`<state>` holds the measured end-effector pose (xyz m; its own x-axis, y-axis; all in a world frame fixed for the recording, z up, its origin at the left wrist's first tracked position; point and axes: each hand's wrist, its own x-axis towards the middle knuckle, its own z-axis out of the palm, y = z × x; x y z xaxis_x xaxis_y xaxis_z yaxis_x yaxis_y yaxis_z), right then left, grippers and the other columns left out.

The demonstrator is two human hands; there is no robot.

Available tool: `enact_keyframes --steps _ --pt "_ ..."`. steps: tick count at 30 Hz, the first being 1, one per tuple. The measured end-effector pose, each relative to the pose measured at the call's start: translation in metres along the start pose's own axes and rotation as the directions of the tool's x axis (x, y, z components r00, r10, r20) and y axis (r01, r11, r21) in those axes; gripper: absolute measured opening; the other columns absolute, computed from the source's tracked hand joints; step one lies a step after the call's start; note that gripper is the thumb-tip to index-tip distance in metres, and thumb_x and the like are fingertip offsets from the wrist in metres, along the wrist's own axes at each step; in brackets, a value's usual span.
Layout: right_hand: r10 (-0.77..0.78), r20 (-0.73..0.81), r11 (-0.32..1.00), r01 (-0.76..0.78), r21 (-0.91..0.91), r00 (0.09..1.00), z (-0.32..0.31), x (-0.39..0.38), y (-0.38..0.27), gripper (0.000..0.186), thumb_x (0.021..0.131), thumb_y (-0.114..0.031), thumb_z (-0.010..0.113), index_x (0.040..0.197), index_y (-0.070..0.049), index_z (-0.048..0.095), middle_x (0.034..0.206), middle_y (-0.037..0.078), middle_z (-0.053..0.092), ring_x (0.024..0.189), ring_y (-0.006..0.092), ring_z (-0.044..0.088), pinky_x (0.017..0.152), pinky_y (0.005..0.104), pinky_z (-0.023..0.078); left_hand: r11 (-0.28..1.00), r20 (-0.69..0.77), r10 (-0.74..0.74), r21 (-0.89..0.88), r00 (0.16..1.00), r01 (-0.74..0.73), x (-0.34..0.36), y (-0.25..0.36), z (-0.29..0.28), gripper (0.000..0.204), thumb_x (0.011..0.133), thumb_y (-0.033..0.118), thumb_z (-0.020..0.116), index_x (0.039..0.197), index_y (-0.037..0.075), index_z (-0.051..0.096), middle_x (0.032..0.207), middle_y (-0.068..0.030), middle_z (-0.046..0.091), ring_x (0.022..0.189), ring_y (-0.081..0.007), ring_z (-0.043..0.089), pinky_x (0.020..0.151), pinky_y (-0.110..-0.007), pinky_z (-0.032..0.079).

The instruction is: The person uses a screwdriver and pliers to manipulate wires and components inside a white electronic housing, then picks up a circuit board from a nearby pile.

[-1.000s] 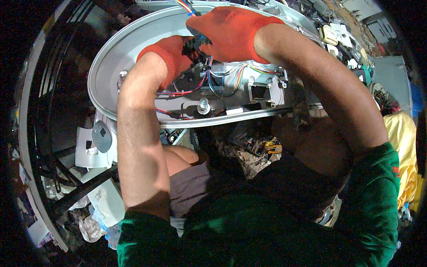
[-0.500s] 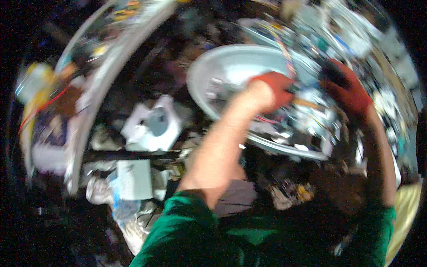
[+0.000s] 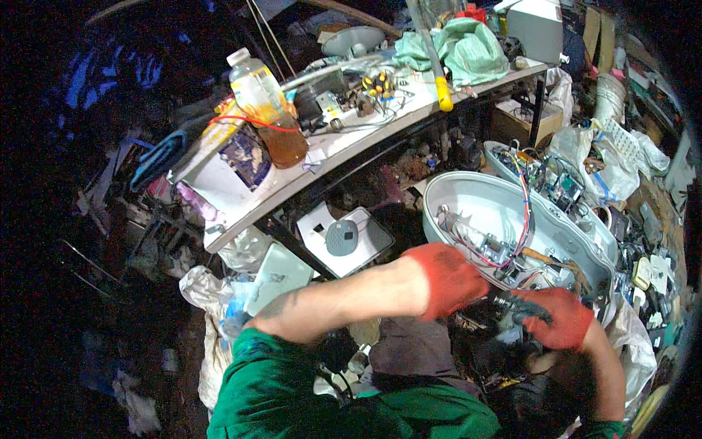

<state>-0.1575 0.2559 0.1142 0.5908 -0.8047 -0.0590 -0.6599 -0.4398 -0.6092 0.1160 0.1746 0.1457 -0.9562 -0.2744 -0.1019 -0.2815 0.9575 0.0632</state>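
Observation:
A white oval appliance housing (image 3: pixel 468 205) lies open at the right, with red, blue and white wires (image 3: pixel 521 212) and small circuit boards inside. My left hand (image 3: pixel 450 282), in a red glove, is curled against the housing's near rim. My right hand (image 3: pixel 556 318), also in a red glove with dark fingertips, sits just below the rim beside the left one. Its fingers point left over dark clutter, and whether they hold anything is hidden. My green sleeves fill the bottom of the view.
A long white bench top (image 3: pixel 344 143) crosses the upper middle, carrying a plastic bottle of amber liquid (image 3: pixel 267 110), screwdrivers, a yellow-handled tool (image 3: pixel 442 91) and a green cloth (image 3: pixel 453 47). A white square panel with a grey knob (image 3: pixel 344 238) lies below it. Bags and scrap parts crowd the floor.
The view has swung, so the housing now sits at the right instead of top centre. Both hands have come out of the wiring down to the housing's near rim.

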Motion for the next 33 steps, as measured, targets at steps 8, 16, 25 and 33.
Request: enact_keyframes --steps 8,16,25,33 --pt "-0.031 -0.187 0.997 0.044 0.069 0.982 0.015 -0.012 0.004 0.051 0.079 -0.025 0.064 0.125 -0.004 0.056 0.107 0.024 0.064 0.098 0.0406 0.062 0.089 0.0448 0.048 0.648 -0.413 -0.645 0.152 0.643 0.747 -0.131 -0.03 -0.046 0.015 0.074 0.016 0.064 0.087 0.009 0.064 0.095 -0.0147 0.06 0.089 -0.0346 0.06 0.079 -0.046 0.049" --pt "-0.002 -0.231 0.998 0.018 0.068 0.973 0.02 -0.004 0.011 0.05 0.079 -0.026 0.064 0.123 -0.003 0.057 0.11 0.023 0.064 0.104 0.0392 0.061 0.093 0.0435 0.047 0.178 -0.466 -0.823 0.333 0.325 0.926 -0.178 -0.139 -0.061 0.028 0.085 0.033 0.06 0.1 0.012 0.07 0.114 -0.0129 0.062 0.103 -0.0329 0.061 0.09 -0.042 0.049" --pt "-0.016 -0.245 1.0 0.017 0.004 0.97 0.017 -0.004 0.017 0.051 0.078 -0.026 0.065 0.124 -0.006 0.056 0.106 0.024 0.064 0.099 0.0403 0.062 0.09 0.0442 0.048 0.014 -0.21 -0.975 0.272 0.074 0.962 -0.152 -0.136 -0.085 0.037 0.086 0.036 0.06 0.111 0.008 0.066 0.122 -0.0147 0.061 0.112 -0.0324 0.059 0.093 -0.042 0.049" --pt "-0.002 -0.262 1.0 0.001 -0.004 0.965 0.019 -0.004 0.02 0.052 0.077 -0.024 0.066 0.125 -0.005 0.056 0.108 0.023 0.064 0.1 0.0399 0.061 0.091 0.0434 0.048 0.006 -0.211 -0.976 0.255 0.062 0.967 -0.176 -0.151 -0.096 0.04 0.087 0.034 0.06 0.118 0.01 0.061 0.127 -0.0164 0.058 0.114 -0.0348 0.057 0.095 -0.044 0.048"
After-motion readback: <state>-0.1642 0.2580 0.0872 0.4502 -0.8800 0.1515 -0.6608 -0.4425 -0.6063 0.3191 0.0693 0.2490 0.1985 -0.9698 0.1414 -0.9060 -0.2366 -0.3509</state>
